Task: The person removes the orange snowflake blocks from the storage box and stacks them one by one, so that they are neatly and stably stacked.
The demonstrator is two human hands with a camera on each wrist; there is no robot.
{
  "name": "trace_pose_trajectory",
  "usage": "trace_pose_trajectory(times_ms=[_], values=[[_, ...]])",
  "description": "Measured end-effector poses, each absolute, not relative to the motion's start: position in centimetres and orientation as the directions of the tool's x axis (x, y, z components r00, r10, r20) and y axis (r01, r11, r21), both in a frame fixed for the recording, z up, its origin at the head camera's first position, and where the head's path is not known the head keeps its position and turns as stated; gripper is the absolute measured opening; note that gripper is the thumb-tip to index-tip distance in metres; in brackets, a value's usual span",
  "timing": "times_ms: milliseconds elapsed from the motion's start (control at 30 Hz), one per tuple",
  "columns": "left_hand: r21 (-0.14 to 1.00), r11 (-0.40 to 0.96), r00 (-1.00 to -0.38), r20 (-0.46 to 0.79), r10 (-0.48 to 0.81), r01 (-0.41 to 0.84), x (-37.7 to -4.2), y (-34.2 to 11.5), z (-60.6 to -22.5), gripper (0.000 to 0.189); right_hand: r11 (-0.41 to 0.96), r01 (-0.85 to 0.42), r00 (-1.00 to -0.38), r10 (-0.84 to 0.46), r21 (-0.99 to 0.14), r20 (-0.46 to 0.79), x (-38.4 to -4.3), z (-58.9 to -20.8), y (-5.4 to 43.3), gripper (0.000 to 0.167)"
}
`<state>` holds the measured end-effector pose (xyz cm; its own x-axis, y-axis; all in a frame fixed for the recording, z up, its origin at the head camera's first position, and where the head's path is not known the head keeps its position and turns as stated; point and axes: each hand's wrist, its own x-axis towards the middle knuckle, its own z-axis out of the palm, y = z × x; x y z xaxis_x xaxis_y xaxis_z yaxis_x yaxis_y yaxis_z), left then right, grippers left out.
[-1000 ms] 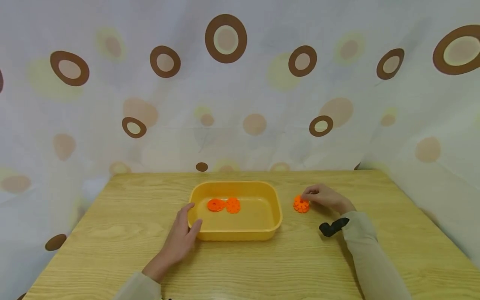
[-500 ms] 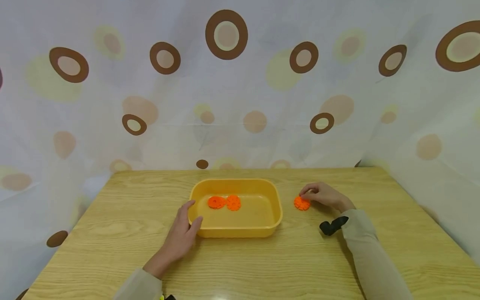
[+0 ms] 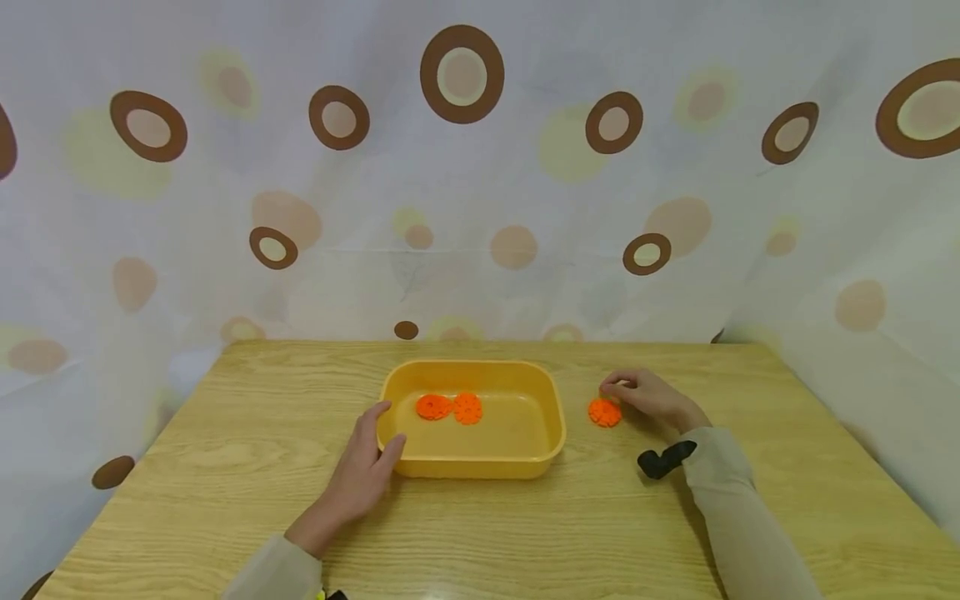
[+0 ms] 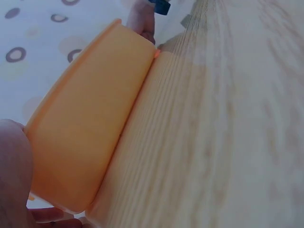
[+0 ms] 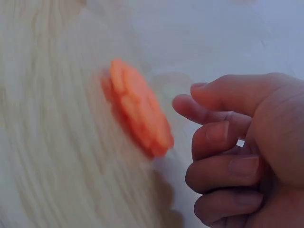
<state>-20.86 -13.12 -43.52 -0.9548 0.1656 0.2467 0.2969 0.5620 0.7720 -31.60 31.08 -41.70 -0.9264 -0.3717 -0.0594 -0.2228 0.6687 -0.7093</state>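
Note:
My left hand (image 3: 354,471) grips the left end of a yellow plastic tray (image 3: 471,468), with fingers at the left rim and thumb at the near corner. Inside the tray lie orange notched plastic discs (image 3: 433,407), partly overlapping, with another disc (image 3: 468,408) beside them. On the table right of the tray, a further orange notched disc (image 5: 140,109) looks layered in the right wrist view. My right hand (image 5: 237,142) hovers just by this disc, thumb and forefinger tips close together, remaining fingers curled. A gap shows between its fingertips and the disc, and nothing is in the hand.
The wood-grain table (image 3: 480,542) runs back to a white curtain (image 3: 517,183) with brown and beige circles, which also closes off both sides. A black wrist-camera mount (image 3: 666,459) sticks out from the right sleeve (image 3: 738,500).
My right fingertips, over the orange disc before, are now slightly apart from it. A raised piece seen on the disc a second ago now lies flat. Left hand and tray stay put.

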Motion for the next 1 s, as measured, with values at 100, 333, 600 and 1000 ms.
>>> trace_pose_trajectory(times_ms=[100,333,600,1000], values=[[0.765,0.568,-0.953,0.254,0.167,0.304,-21.1,-13.1,-43.5,0.051,0.631,-0.221,-0.925,-0.376,-0.744,-0.044,-31.5,-41.1,30.5,0.032],[0.766,0.564,-0.951,0.259,0.168,0.308,-21.6,-12.9,-43.0,0.05,0.596,-0.268,-0.916,-0.401,-0.757,0.008,-31.7,-39.0,28.5,0.036],[0.773,0.564,-0.956,0.244,0.161,0.292,-21.4,-12.8,-43.2,0.051,0.557,-0.272,-0.904,-0.427,-0.785,0.01,-31.2,-38.1,27.4,0.033],[0.781,0.565,-0.964,0.21,0.162,0.265,-21.0,-13.1,-43.4,0.052,0.51,-0.31,-0.882,-0.47,-0.802,0.042,-30.8,-38.3,25.2,0.027]])
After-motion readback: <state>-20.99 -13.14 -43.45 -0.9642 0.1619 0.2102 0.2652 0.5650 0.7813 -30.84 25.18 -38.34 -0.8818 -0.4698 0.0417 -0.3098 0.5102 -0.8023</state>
